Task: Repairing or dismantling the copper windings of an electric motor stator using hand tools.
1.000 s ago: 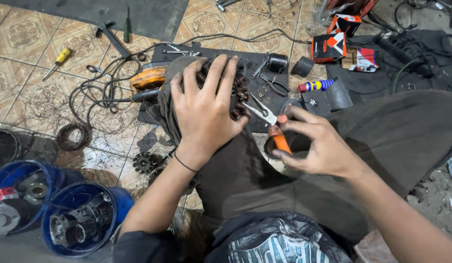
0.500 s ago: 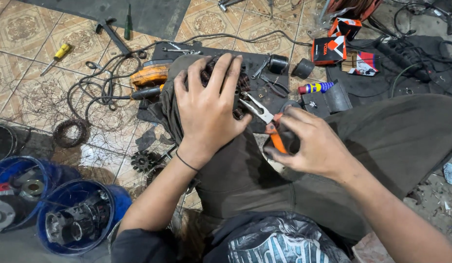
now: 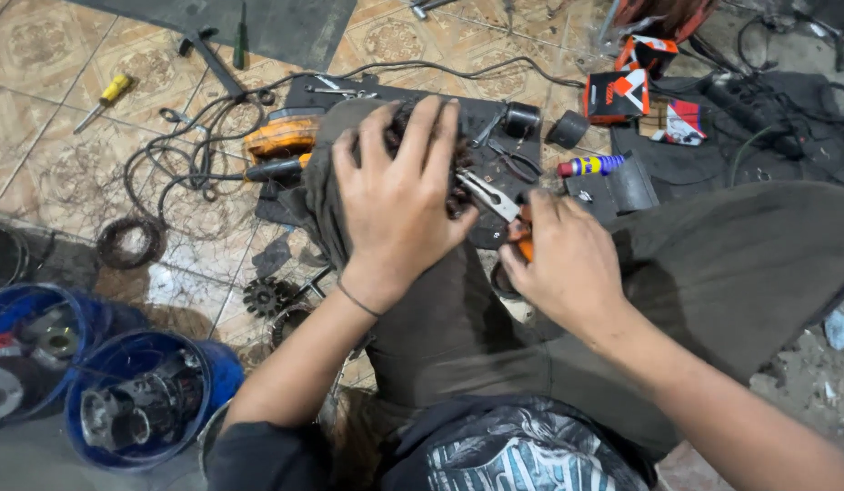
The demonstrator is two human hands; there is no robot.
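So the wound motor part [image 3: 458, 173] sits on my knee, mostly hidden under my left hand [image 3: 399, 195], fingers spread wide and pressed flat over it. My right hand [image 3: 567, 264] is wrapped tight round the orange-handled pliers [image 3: 497, 202], nose right at the windings. Spray can [image 3: 590, 165] lies just past them, blue tubs [image 3: 140, 400] down left.

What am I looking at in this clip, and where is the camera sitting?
The camera is worn on a person's head and looks down at their lap and a tiled floor. The left hand presses on a dark wound motor part resting on the knee. The right hand grips orange-handled pliers with the nose at that part. On the floor lie a yellow screwdriver, black cable, a spray can and blue tubs of parts.
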